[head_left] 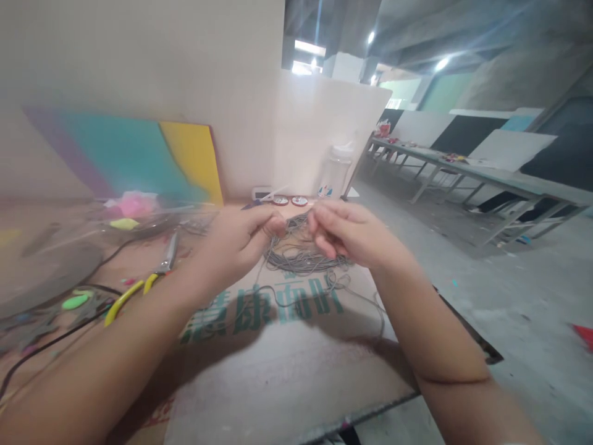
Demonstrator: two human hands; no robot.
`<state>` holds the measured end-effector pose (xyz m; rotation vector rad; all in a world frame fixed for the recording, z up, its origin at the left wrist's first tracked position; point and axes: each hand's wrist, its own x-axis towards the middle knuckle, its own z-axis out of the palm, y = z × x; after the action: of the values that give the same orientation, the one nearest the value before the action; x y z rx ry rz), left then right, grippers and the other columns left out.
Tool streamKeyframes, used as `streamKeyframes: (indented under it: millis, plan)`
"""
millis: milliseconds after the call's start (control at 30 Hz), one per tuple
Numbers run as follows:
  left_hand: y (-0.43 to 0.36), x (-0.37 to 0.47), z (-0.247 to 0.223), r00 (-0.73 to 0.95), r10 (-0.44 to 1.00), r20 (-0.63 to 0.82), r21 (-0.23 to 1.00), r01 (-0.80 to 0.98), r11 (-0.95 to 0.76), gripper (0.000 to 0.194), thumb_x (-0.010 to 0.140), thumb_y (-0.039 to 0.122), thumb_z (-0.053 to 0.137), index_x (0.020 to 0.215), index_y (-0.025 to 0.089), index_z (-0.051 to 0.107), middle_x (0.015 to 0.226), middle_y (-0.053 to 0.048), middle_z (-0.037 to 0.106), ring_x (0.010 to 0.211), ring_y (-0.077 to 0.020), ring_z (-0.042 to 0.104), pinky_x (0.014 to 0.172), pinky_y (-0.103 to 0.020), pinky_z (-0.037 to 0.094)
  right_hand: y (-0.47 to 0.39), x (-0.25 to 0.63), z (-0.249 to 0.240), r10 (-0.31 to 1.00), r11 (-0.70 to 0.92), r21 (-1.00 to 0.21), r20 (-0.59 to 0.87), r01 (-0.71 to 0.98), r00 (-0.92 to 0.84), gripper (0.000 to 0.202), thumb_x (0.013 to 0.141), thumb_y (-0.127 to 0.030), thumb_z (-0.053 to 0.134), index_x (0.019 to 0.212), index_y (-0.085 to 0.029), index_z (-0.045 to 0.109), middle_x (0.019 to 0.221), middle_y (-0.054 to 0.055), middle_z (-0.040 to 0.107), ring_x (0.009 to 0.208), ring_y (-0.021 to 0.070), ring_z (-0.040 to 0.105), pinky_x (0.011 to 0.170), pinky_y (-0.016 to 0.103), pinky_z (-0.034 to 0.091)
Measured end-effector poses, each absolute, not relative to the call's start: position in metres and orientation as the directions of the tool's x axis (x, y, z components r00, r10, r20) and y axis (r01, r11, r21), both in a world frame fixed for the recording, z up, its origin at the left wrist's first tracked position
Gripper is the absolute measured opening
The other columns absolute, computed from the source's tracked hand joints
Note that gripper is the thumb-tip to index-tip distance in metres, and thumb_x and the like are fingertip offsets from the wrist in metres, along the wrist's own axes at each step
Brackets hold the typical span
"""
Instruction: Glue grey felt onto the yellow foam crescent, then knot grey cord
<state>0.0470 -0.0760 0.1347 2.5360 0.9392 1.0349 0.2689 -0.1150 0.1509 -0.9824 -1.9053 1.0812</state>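
Bare left hand (243,241) and right hand (349,228), uncovered forearms (152,327), curved crease (456,382) at right elbow

Two bare arms (152,315) reach forward, left hand (245,241) and right hand (349,228) near each other but apart, fingers (328,247) curled inward.

The person's left hand (245,238) and right hand (345,228) are facing each other above a loose coil of grey cord (301,266), thumbs bent toward curled fingers; whether either is gripping a strand is unclear. The coil is resting on a cardboard sheet (287,371) bearing green lettering (252,309), with loops trailing toward the near side. Yellow-handled scissors (167,262) are lying beside the left forearm. Beyond the hands, a clear bottle (334,173) is standing near two small round objects (299,201); at left, a multicoloured panel (134,151) is leaning against a pale partition (250,93).
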Motion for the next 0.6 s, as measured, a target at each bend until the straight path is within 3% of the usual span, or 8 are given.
streamKeyframes:
  millis: [67,167,300,400,467,533,600]
  plan:
    - [-0.078,0.047,0.135,0.487,0.675,0.555,0.464,0.493,-0.736,0.034,0.097,0.040,0.038,0.080,0.021,0.061,0.073,-0.001,0.065,0.069,-0.0172,0.058,0.068,-0.027,0.043,-0.114,0.265,0.148,0.892,0.340,-0.904,0.222,0.261,-0.393,0.030,0.102,-0.041,0.043,0.091,-0.016,0.056,0.049,-0.008,0.048,0.042,0.0058,0.038,0.044,0.018,0.031]
    - [-0.078,0.049,0.134,0.472,0.665,0.579,0.442,0.504,-0.742,0.032,0.097,0.037,0.038,0.080,0.020,0.059,0.074,-0.002,0.065,0.071,-0.0174,0.059,0.068,-0.027,0.043,-0.114,0.261,0.145,0.814,0.273,-0.909,0.044,0.315,-0.580,0.031,0.100,-0.039,0.048,0.093,-0.013,0.064,0.050,-0.005,0.051,0.044,0.0063,0.042,0.046,0.018,0.034]
    - [-0.070,0.053,0.126,0.492,0.671,0.555,0.430,0.521,-0.738,0.033,0.097,0.038,0.039,0.077,0.020,0.058,0.071,-0.002,0.063,0.070,-0.0172,0.058,0.067,-0.028,0.042,-0.115,0.257,0.143,0.698,0.039,-0.997,0.074,-0.065,-0.712,0.045,0.102,-0.046,0.038,0.099,-0.011,0.066,0.060,0.000,0.063,0.043,0.0069,0.047,0.049,0.020,0.043]
    - [-0.063,0.056,0.118,0.518,0.643,0.564,0.509,0.395,-0.765,0.024,0.094,0.028,0.041,0.083,0.020,0.060,0.081,-0.002,0.067,0.077,-0.0177,0.061,0.070,-0.028,0.045,-0.113,0.253,0.143,0.736,-0.115,-0.957,0.098,-0.266,-0.670,0.048,0.102,-0.043,0.031,0.113,-0.012,0.065,0.097,0.010,0.075,0.071,0.0133,0.070,0.077,0.028,0.055]
    - [-0.061,0.057,0.115,0.514,0.616,0.596,0.554,0.292,-0.780,0.020,0.088,0.018,0.045,0.096,0.020,0.062,0.096,-0.003,0.070,0.090,-0.0186,0.063,0.078,-0.029,0.049,-0.113,0.252,0.144,0.759,-0.153,-0.937,0.093,-0.314,-0.645,0.050,0.103,-0.043,0.027,0.120,-0.015,0.064,0.120,0.011,0.071,0.095,0.0174,0.072,0.092,0.032,0.053]
    - [-0.061,0.057,0.115,0.453,0.625,0.636,0.580,0.252,-0.774,0.028,0.083,0.012,0.048,0.107,0.020,0.060,0.107,-0.004,0.068,0.097,-0.0191,0.064,0.084,-0.032,0.050,-0.112,0.251,0.145,0.786,-0.141,-0.928,0.107,-0.345,-0.609,0.052,0.104,-0.044,0.025,0.123,-0.017,0.064,0.129,0.010,0.067,0.104,0.0184,0.070,0.097,0.033,0.051]
    - [-0.065,0.055,0.117,0.327,0.640,0.696,0.591,0.247,-0.768,0.027,0.084,0.011,0.049,0.107,0.020,0.059,0.105,-0.004,0.067,0.096,-0.0181,0.063,0.084,-0.032,0.050,-0.112,0.252,0.145,0.811,-0.115,-0.929,0.117,-0.352,-0.573,0.052,0.103,-0.047,0.026,0.125,-0.018,0.064,0.131,0.009,0.066,0.107,0.0191,0.069,0.099,0.034,0.051]
